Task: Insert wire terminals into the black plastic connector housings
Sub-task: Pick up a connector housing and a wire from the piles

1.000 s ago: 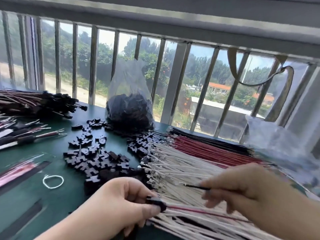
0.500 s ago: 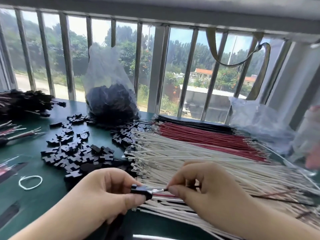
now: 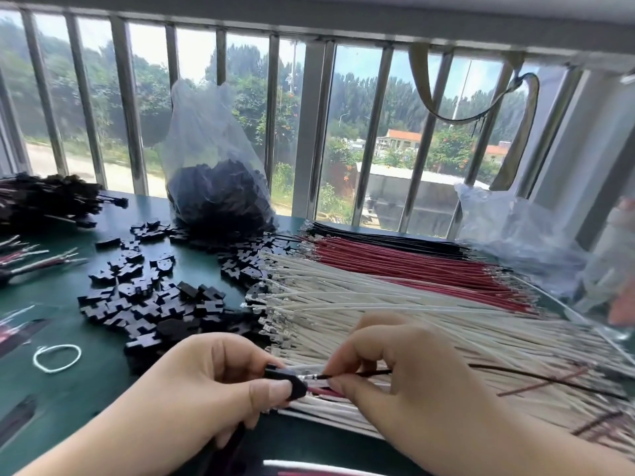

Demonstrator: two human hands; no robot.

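My left hand (image 3: 206, 383) pinches a black connector housing (image 3: 290, 381) between thumb and fingers near the table's front. A red wire and a white one run out of its right side. My right hand (image 3: 405, 383) pinches a black wire (image 3: 536, 381) close to its metal terminal (image 3: 309, 376), whose tip sits at the housing's opening. Loose black housings (image 3: 144, 300) lie scattered on the green table (image 3: 68, 389). White wires (image 3: 378, 304), red wires (image 3: 395, 262) and black wires (image 3: 378, 235) lie in flat rows to the right.
A clear bag of black housings (image 3: 216, 187) stands at the back by the window bars. Finished wired connectors (image 3: 48, 201) are piled at far left. A white rubber band (image 3: 56, 357) lies front left. Crumpled clear plastic (image 3: 522, 242) sits at right.
My right hand came left with the black wire from over the wire rows and brought its terminal up to the housing held in my left hand. The view shifted right.
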